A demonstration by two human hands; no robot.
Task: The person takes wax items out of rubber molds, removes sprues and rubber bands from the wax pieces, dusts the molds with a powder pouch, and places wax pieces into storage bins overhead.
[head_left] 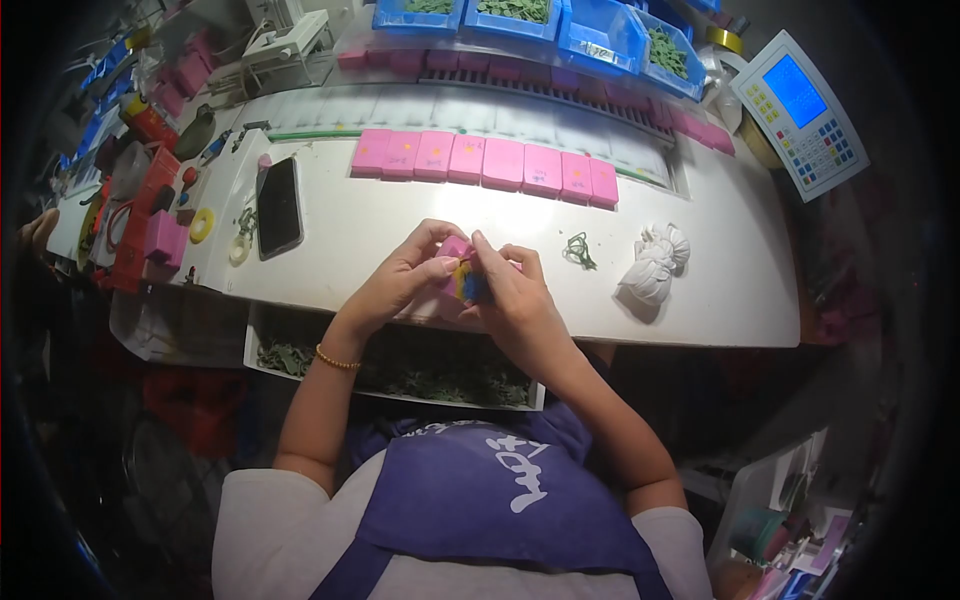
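Observation:
Near the front edge of the white table, my left hand [424, 260] pinches a small pink item [455, 248] between thumb and fingers. From the other side, my right hand [513, 287] closes on the same item. Yellow and blue colour shows on its lower part; the fingers cover much of it, so I cannot tell exactly what it is. Beyond my hands, several pink blocks [503, 164] with faint writing stand side by side in a row. To the right lie a tangle of green string [579, 251] and a knotted white cloth bundle [654, 266].
A phone [280, 208] lies at the left. Below the table edge, an open drawer [470, 400] holds green leafy bits. Blue bins [598, 38] stand at the back, and a keypad device with a blue screen [800, 115] is at the right. Red containers [125, 225] crowd the far left.

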